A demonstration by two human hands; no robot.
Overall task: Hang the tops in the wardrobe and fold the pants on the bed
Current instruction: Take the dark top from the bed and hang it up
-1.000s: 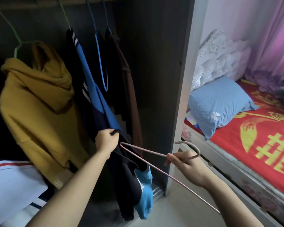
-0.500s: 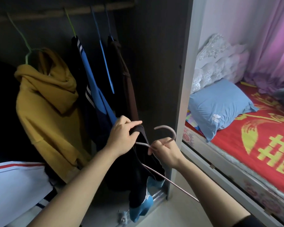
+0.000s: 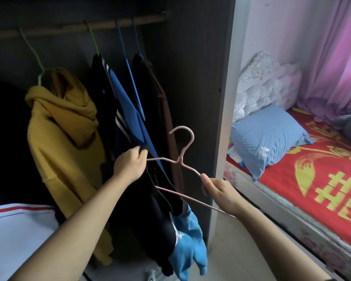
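Observation:
My left hand [image 3: 130, 164] grips the collar of a black top with light blue cuffs [image 3: 162, 216] and the left arm of a pink wire hanger [image 3: 183, 157]. My right hand [image 3: 217, 190] pinches the hanger's right shoulder. The hanger's hook points up, in front of the open wardrobe. The top hangs down from the hanger's left arm; the right arm is bare. Above, a wooden rail [image 3: 77, 27] carries a mustard hoodie [image 3: 65, 128], a blue and black jacket [image 3: 122, 102], an empty blue hanger [image 3: 130, 74] and a brown top [image 3: 166, 118].
The wardrobe's grey side panel [image 3: 225, 98] stands right of the hanger. Beyond it lies the bed with a red and gold cover [image 3: 312, 179], a blue pillow [image 3: 265, 136] and white lace pillows [image 3: 261, 82]. A white cloth with a red stripe [image 3: 18, 230] lies at the lower left.
The hanger has been raised and turned hook-up. My right hand slid from the hook's neck out to the right shoulder, and my left hand moved up with the black top.

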